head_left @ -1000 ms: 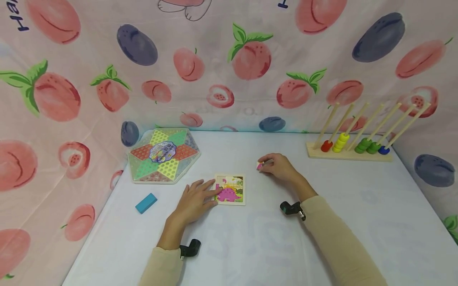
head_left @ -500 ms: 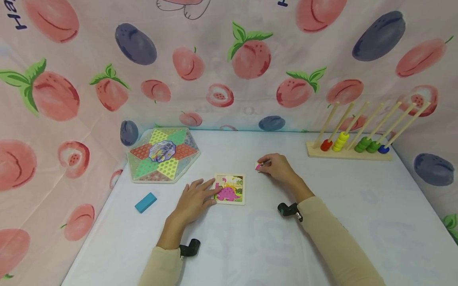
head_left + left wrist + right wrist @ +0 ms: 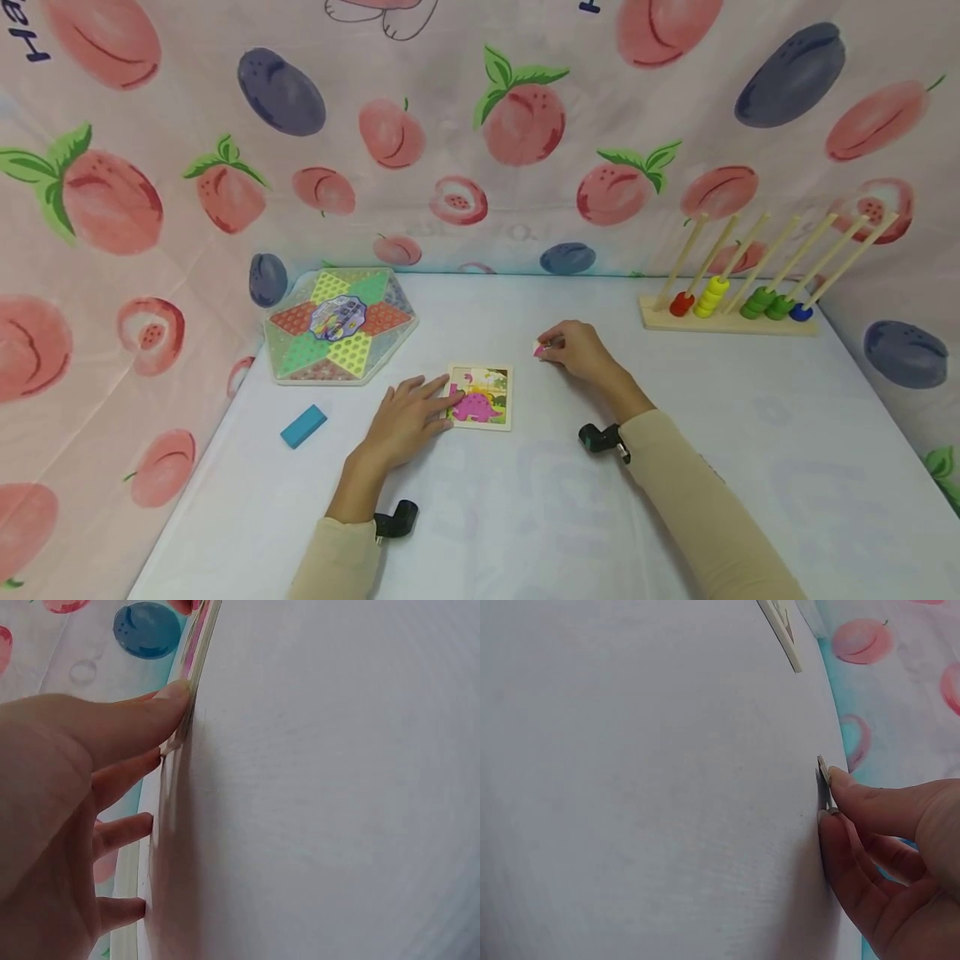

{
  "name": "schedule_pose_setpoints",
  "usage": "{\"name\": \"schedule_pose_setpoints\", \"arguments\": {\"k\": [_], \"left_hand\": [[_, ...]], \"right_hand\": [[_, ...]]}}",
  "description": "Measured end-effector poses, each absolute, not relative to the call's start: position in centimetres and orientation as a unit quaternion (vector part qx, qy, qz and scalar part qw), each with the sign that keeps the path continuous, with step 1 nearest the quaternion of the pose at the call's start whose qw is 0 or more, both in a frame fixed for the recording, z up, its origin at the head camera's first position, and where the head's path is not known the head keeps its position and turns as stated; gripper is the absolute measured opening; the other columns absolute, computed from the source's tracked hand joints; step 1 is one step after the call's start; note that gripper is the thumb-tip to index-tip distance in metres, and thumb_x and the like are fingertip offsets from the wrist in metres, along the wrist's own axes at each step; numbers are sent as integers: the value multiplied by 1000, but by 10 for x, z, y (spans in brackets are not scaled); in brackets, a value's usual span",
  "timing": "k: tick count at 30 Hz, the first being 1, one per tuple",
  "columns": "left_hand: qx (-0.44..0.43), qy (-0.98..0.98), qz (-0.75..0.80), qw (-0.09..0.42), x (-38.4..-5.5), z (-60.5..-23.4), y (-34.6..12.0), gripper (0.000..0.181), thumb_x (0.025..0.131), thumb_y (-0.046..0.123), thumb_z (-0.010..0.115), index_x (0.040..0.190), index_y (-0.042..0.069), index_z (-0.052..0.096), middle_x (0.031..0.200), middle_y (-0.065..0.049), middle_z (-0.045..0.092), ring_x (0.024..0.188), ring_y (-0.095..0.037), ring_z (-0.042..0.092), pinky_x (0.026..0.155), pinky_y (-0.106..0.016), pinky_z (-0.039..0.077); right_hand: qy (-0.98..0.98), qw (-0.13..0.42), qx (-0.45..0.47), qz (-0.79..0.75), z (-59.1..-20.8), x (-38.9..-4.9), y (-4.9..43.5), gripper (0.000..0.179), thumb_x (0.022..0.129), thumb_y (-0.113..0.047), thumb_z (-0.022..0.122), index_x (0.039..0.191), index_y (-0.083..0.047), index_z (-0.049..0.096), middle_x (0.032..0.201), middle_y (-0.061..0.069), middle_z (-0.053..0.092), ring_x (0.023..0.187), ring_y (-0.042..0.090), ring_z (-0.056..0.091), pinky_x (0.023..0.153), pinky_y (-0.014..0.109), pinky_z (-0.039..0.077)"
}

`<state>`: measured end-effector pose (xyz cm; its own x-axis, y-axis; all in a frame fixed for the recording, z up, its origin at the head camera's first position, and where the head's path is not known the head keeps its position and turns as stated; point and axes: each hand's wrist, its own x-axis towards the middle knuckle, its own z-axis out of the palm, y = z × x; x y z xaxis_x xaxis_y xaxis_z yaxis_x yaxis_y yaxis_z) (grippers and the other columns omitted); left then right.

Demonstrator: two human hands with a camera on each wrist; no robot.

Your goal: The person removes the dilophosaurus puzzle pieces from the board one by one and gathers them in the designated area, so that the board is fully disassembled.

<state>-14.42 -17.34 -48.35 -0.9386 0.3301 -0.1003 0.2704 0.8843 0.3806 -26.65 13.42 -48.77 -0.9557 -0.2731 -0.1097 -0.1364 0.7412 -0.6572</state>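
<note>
A square wooden jigsaw puzzle (image 3: 480, 408) with a pink dinosaur picture lies on the table, a pale gap showing in its upper left part. My left hand (image 3: 405, 423) rests at its left side with spread, fairly straight fingers. The thumb touches the frame near the lower left corner and the index finger lies over the picture. To the right of the puzzle, my right hand (image 3: 583, 350) pinches a small pink and white puzzle piece (image 3: 537, 349) between thumb and fingers. Seen from the right wrist, the piece (image 3: 823, 769) is tilted, one edge near the tabletop.
A hexagonal Chinese checkers board (image 3: 339, 325) lies at the back left. In front of it is a blue block (image 3: 303, 426). A wooden peg counter (image 3: 727, 321) with coloured beads stands at the back right. Fruit-patterned cloth (image 3: 450, 125) hangs behind the white table.
The right hand has shifted very slightly left with the puzzle piece, which has turned a little in the fingers. The left hand stays on the puzzle.
</note>
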Motion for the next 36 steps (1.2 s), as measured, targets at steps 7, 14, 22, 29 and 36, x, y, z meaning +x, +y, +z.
{"name": "schedule_pose_setpoints", "arguments": {"k": [7,14,22,29,36], "left_hand": [[145,968,187,84,-144,-484,-173,48,95,39,71,141,36,61,164,3,43,154,-36,32,121,-73,22],[147,966,203,66,-144,-484,-172,47,93,35,73,139,34,64,162,0,45,153,-38,33,120,-76,20],[145,957,242,67,-144,-486,-171,48,93,29,75,139,31,64,162,-3,45,153,-39,32,119,-80,11],[138,955,253,74,-146,-488,-170,44,95,28,70,138,29,63,161,-3,45,153,-37,30,119,-80,7],[137,956,251,71,-147,-491,-170,42,96,28,69,138,29,63,162,-2,44,152,-35,31,119,-80,6]], "right_hand": [[928,102,-109,-341,-487,-265,134,29,92,-14,75,119,-3,75,120,19,69,102,27,66,85,36,56],[932,94,-109,-333,-486,-266,134,27,91,-12,76,117,-3,75,116,17,71,101,27,65,88,38,56],[933,84,-117,-330,-490,-266,135,27,90,-12,78,114,-2,76,107,15,70,95,23,63,85,36,55],[931,83,-115,-337,-488,-264,135,27,89,-10,78,114,-2,76,103,15,70,94,23,63,83,34,54],[928,82,-116,-345,-488,-264,135,27,89,-10,78,114,-1,75,104,16,70,95,24,64,85,36,55]]}}
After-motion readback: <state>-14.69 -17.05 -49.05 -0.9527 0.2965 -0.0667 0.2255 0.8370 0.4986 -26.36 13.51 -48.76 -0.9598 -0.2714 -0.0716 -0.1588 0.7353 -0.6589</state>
